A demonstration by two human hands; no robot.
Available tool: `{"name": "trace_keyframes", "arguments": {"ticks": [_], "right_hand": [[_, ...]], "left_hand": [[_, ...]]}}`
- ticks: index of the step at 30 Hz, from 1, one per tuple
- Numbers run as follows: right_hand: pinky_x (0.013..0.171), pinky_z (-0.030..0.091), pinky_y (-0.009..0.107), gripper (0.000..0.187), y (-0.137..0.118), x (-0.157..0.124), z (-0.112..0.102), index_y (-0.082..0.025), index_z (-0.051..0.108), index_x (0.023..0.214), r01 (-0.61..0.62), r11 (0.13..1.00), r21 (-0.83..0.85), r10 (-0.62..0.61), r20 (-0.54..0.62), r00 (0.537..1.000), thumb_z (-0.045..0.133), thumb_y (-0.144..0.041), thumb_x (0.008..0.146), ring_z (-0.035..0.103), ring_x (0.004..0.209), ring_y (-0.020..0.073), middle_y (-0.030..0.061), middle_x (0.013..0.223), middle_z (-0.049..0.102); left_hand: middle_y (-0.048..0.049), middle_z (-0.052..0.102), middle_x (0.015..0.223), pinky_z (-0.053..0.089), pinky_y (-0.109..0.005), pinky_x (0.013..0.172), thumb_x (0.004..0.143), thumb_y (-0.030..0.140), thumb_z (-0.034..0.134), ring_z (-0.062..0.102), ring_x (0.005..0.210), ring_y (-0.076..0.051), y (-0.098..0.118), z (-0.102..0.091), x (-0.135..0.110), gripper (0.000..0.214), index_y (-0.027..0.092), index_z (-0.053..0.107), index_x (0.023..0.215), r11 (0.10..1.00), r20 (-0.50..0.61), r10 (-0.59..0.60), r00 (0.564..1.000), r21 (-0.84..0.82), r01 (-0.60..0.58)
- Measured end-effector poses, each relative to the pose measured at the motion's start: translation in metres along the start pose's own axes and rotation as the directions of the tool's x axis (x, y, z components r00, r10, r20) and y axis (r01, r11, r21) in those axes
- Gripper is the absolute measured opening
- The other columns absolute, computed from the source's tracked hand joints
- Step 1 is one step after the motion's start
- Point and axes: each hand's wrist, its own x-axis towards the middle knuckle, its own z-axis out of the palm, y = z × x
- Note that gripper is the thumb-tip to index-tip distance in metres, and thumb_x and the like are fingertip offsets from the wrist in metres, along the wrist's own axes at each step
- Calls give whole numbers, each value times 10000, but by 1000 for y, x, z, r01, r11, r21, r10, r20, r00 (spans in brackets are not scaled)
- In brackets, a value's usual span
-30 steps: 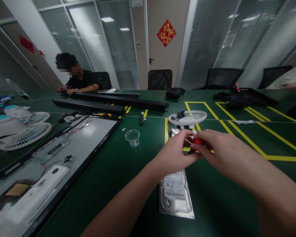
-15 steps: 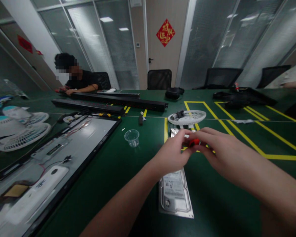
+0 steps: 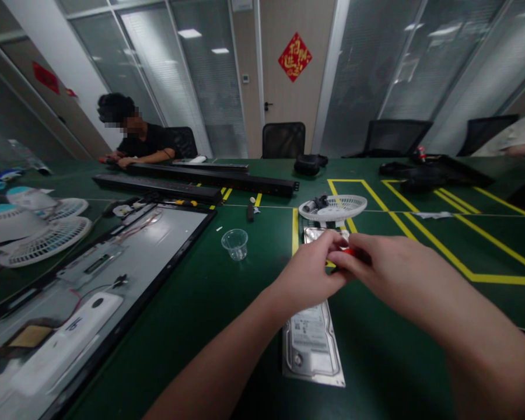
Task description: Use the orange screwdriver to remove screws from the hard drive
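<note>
Close together above the table, my left hand (image 3: 312, 268) and my right hand (image 3: 380, 259) both have their fingers closed round a small red object (image 3: 349, 252). Most of it is hidden by the fingers, so its kind cannot be told. Below my left hand lies a silver hard drive (image 3: 312, 344) with its label facing up. Just beyond my hands is another silver metal piece (image 3: 312, 234), partly covered by my fingers. A clear plastic cup (image 3: 235, 244) stands to the left of my left hand.
A white fan grille (image 3: 345, 207) with dark parts on it sits past my hands. On the left lie an opened flat panel (image 3: 170, 233) and white fan parts (image 3: 48, 239). Long black bars (image 3: 245, 181) stretch across the back, near a seated person (image 3: 144, 140).
My right hand has turned and its fingers have closed further over the red object, which now shows less. My left hand stays about where it was.
</note>
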Motion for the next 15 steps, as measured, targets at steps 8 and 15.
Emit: {"name": "trace_keyframes", "arguments": {"ticks": [8,15], "right_hand": [[741,519,385,266,7,-5,-4,-228,697,1238,241,957,160,-219,-142,965,557,-279,1017,745,912,280,127,1193,757],[777,532,402,327,8,0,-1,-232,741,1173,250,952,176,-232,-116,966,490,-138,986,729,897,271,108,1119,755]], "left_hand": [[-112,784,1217,575,-398,940,978,207,689,757,1117,-273,-5,-1,0,417,215,554,1372,996,17,-79,997,-38,79],[-123,750,1287,583,-452,1020,954,174,719,732,1182,-279,-5,1,-1,455,225,574,1382,997,15,-48,999,-56,49]]}}
